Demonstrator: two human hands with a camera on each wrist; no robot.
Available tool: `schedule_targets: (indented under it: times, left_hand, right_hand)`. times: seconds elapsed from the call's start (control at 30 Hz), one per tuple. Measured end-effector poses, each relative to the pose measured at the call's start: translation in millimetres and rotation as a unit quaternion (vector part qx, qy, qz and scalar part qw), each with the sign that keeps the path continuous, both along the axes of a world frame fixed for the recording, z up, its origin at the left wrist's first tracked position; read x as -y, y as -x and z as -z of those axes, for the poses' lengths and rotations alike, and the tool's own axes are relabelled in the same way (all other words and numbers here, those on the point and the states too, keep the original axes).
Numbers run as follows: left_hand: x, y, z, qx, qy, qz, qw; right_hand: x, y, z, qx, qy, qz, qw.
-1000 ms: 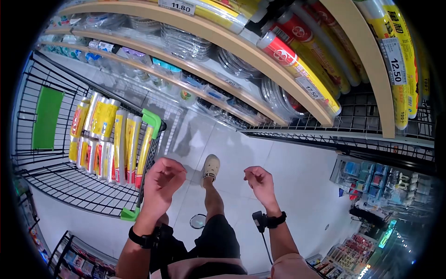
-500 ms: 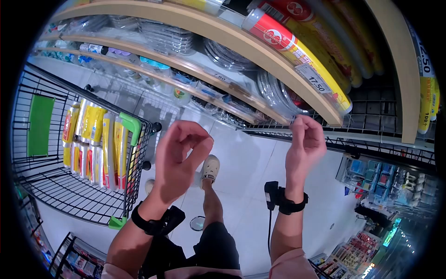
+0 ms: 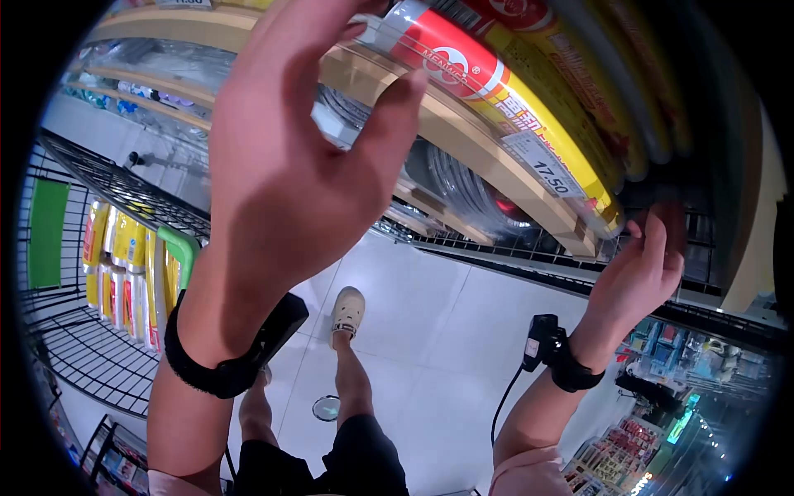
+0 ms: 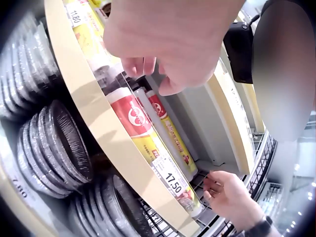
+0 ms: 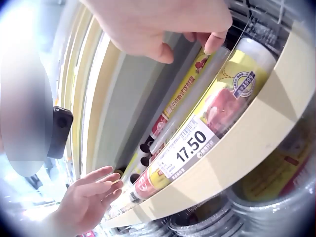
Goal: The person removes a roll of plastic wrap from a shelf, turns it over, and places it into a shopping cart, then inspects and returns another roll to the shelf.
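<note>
A red and yellow roll of cling film [image 3: 513,107] lies along the shelf behind a price tag [image 3: 542,165] reading 17.50. My left hand [image 3: 298,165] is over the shelf edge by the roll's red end, thumb and fingers spread apart. At the opposite, yellow end is my right hand [image 3: 641,273], its fingers loosely bent beside the roll's tip. In the left wrist view, a gap shows between the left hand [image 4: 173,44] and the roll [image 4: 148,138]. The right wrist view has the right hand [image 5: 163,29] above the far end of the roll [image 5: 232,94].
More cling film rolls [image 3: 579,74] lie behind the front one. Stacked round foil-like trays [image 4: 54,148] fill the shelf below. A wire shopping cart [image 3: 83,347] with several wrapped rolls [image 3: 124,264] stands at left. Pale wooden shelf edging [image 3: 463,132] runs along the front.
Both hands have risen from over the floor to the shelf, the left toward the roll's red end, the right toward its yellow end. The shelf appears closer, and the cart sits further left.
</note>
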State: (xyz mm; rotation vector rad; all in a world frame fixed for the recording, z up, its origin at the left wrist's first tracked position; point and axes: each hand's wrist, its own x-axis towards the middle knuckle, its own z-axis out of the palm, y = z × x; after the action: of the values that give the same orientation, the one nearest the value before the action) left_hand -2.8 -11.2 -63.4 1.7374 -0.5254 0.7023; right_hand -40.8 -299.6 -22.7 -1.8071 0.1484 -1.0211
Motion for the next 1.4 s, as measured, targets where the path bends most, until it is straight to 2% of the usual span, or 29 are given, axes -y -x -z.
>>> schedule_targets:
  times: [0.07, 0.23, 0.33, 0.43, 0.53, 0.63, 0.73, 0.83, 0.87, 0.93, 1.03, 1.17, 1.27, 1.4]
  left_hand:
    - [11, -15, -6, 0.014, -0.037, -0.021, 0.999]
    - [34, -48, -22, 0.012, -0.108, -0.083, 0.991]
    - [47, -60, -33, -0.005, -0.135, -0.111, 0.985]
    - [53, -66, -41, -0.018, -0.152, -0.129, 0.980]
    - [54, -66, -47, -0.032, -0.161, -0.143, 0.976]
    - [54, -65, -49, -0.038, -0.161, -0.159, 0.973]
    - [54, -65, -52, -0.042, -0.153, -0.188, 0.969]
    - [54, -67, -54, -0.041, -0.141, -0.220, 0.964]
    - [54, -66, -54, -0.046, -0.139, -0.214, 0.966]
    - [45, -59, -55, -0.083, -0.162, -0.137, 0.974]
    - [39, -56, -61, -0.148, -0.172, -0.086, 0.970]
    - [39, -51, -56, -0.104, -0.122, -0.083, 0.984]
    - [37, -48, -53, -0.069, -0.053, -0.066, 0.994]
    - [22, -49, -66, -0.172, 0.052, 0.038, 0.983]
  right_hand:
    - [-6, -14, -10, -0.025, 0.040, 0.023, 0.999]
    - [22, -45, -18, -0.016, -0.044, -0.059, 0.997]
    - [35, -57, -23, -0.042, -0.057, -0.058, 0.996]
    - [25, -68, -33, -0.025, -0.123, -0.051, 0.991]
    - [34, -71, -41, -0.048, -0.177, -0.095, 0.978]
    - [37, -75, -39, -0.054, -0.120, -0.116, 0.985]
    - [36, -73, -40, -0.088, -0.047, -0.039, 0.994]
    - [44, -67, -35, -0.109, -0.019, -0.021, 0.994]
    - [47, -64, -32, -0.126, -0.015, -0.025, 0.992]
    - [48, -59, -28, -0.159, -0.008, -0.033, 0.987]
    - [44, -52, -23, -0.147, -0.015, -0.040, 0.988]
    - [35, -42, -23, -0.170, -0.032, -0.111, 0.979]
    - [39, -40, -19, -0.192, -0.052, -0.101, 0.975]
    - [48, -41, -17, -0.179, -0.116, -0.143, 0.966]
